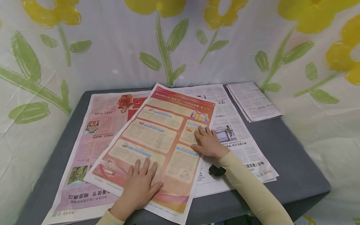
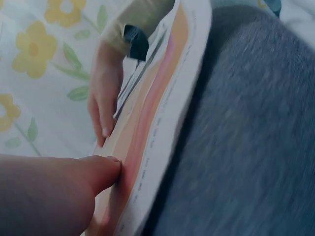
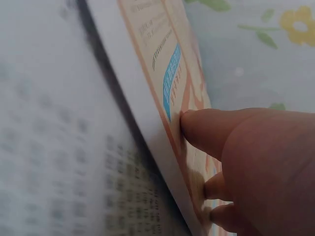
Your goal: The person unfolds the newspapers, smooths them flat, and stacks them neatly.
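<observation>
A red and orange newspaper sheet (image 1: 157, 137) lies slantwise over other newspaper pages. My left hand (image 1: 140, 184) rests on its lower left part with the fingers spread. Higher up, at its right edge, my right hand (image 1: 208, 142) lies with extended fingers on the same sheet. In the left wrist view the left thumb (image 2: 106, 172) touches the paper near its bottom margin, and the right hand (image 2: 106, 88) shows beyond. The right wrist view has the right thumb (image 3: 206, 130) and fingertips on the sheet, whose white edge stands slightly off the page below.
A pink newspaper page (image 1: 98, 140) lies to the left and a black-and-white newspaper (image 1: 239, 150) to the right, both partly covered. A folded newspaper (image 1: 254, 101) sits at the back right of the dark grey table (image 1: 292, 156). Flower-printed curtain (image 1: 112, 47) surrounds the table.
</observation>
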The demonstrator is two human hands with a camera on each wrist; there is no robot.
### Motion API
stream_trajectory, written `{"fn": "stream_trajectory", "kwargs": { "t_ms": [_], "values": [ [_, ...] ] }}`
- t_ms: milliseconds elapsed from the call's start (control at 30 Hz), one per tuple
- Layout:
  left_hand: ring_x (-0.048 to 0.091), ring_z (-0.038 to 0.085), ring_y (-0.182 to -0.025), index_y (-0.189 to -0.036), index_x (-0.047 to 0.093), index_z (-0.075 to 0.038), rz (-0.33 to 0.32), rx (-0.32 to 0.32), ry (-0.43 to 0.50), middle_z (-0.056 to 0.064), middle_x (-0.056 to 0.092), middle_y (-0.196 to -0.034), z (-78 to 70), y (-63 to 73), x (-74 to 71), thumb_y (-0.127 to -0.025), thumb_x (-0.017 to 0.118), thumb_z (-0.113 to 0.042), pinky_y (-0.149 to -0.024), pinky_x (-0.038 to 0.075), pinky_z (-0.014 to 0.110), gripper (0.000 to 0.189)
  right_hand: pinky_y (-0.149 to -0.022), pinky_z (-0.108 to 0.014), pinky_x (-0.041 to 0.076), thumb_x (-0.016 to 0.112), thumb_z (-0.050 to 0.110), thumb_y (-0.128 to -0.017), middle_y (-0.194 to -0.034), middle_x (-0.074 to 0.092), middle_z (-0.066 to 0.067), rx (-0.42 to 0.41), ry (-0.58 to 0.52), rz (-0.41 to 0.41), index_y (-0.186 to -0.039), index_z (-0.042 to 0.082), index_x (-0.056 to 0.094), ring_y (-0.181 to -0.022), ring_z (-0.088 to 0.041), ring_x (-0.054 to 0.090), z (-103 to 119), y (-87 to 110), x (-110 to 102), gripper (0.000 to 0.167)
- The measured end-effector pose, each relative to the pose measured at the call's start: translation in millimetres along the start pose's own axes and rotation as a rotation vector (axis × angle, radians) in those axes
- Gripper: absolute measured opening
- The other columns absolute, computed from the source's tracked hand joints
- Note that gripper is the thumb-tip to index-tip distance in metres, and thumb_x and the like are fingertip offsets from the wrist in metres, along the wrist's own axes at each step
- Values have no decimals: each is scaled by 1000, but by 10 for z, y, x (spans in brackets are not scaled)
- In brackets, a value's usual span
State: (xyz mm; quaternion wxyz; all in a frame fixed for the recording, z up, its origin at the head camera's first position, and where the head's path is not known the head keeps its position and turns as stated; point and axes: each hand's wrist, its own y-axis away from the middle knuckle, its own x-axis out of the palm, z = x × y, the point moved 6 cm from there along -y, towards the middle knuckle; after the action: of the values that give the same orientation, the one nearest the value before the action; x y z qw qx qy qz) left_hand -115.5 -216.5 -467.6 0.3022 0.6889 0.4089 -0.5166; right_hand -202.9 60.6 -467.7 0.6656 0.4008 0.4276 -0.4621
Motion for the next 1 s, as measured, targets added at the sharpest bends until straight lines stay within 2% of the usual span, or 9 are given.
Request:
{"fn": "stream_trajectory", "kwargs": {
  "t_ms": [167,400,733,867,1000],
  "values": [
    [34,57,-145,-147,56,-11,-14,15,20,25,46,-156,-68,12,24,-91,67,-53,-112,27,75,70,-121,-72,16,53,45,-103,-168,19,-26,2,13,15,-159,2,33,-154,-56,12,-4,-115,-37,73],
    [32,56,-147,-148,55,-15,4,55,47,24,43,-159,-191,-28,110,-91,67,-57,-114,26,74,72,-121,-72,15,51,46,-104,-168,18,-26,45,28,23,-159,6,35,-155,-53,10,-7,-313,-103,70],
    [29,59,-147,-148,55,-15,9,120,106,27,41,-159,-486,-188,233,-92,65,-55,-113,27,75,70,-118,-71,23,52,48,-102,-157,36,-26,121,96,10,-153,5,43,-147,-51,28,-91,-585,-165,67],
    [26,59,-148,-149,54,-15,20,122,134,28,38,-160,-566,-257,273,-93,65,-55,-113,25,75,70,-120,-70,20,51,49,-102,-161,31,-26,159,80,21,-155,4,40,-149,-51,26,-113,-659,-193,70],
    [22,60,-149,-150,52,-15,32,117,156,29,35,-161,-584,-293,285,-92,66,-56,-114,23,75,73,-122,-70,15,49,51,-103,-169,18,-25,188,47,49,-160,6,31,-155,-51,15,-143,-731,-183,74]
  ]
}}
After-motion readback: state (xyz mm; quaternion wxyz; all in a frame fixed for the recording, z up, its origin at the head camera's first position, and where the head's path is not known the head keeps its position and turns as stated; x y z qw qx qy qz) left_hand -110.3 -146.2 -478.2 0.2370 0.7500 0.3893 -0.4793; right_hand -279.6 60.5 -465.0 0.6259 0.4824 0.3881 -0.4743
